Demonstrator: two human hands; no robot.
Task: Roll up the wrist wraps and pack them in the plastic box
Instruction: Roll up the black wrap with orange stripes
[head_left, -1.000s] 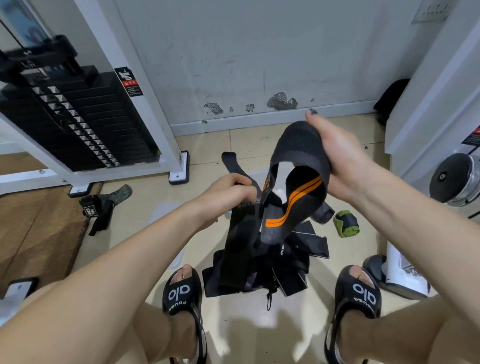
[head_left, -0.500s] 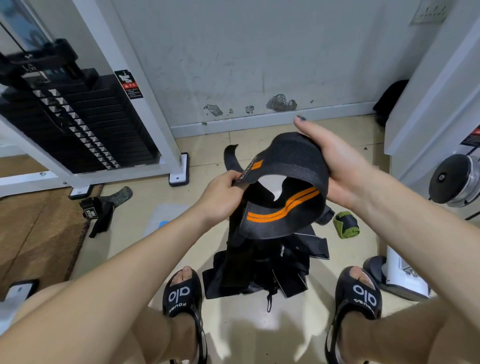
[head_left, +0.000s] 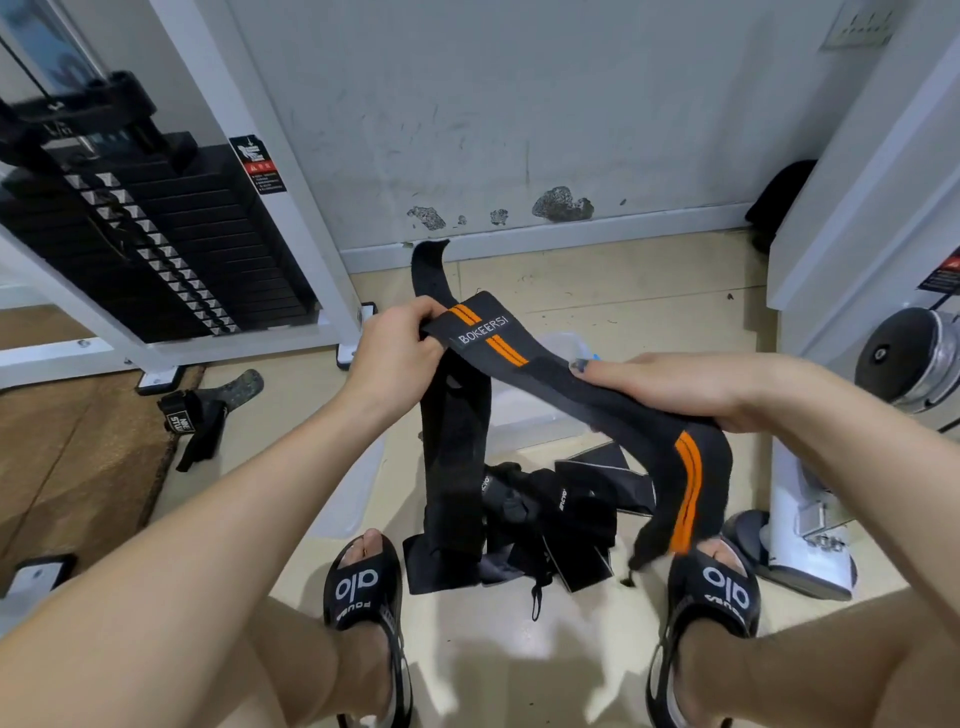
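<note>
A black wrist wrap with orange stripes (head_left: 545, 371) is stretched between my hands above the floor. My left hand (head_left: 397, 351) pinches its labelled end together with a plain black strap (head_left: 454, 467) that hangs straight down. My right hand (head_left: 675, 384) grips the wrap further along, thumb on top, and the free end droops toward my right foot. Under the wrap lies a heap of black wraps (head_left: 550, 514) on the tiles. A clear plastic box (head_left: 530, 410) sits on the floor behind the heap, mostly hidden by the wrap.
A white weight-stack machine (head_left: 171, 249) stands at the left, a white machine frame (head_left: 872, 218) at the right. A black lifting strap (head_left: 200, 415) lies by the brown mat (head_left: 67, 457). My sandalled feet (head_left: 363, 587) flank the heap. A wall closes the far side.
The looped orange-striped wrap has been pulled out flat. My right hand dropped and moved right along it; my left hand rose slightly with the labelled end.
</note>
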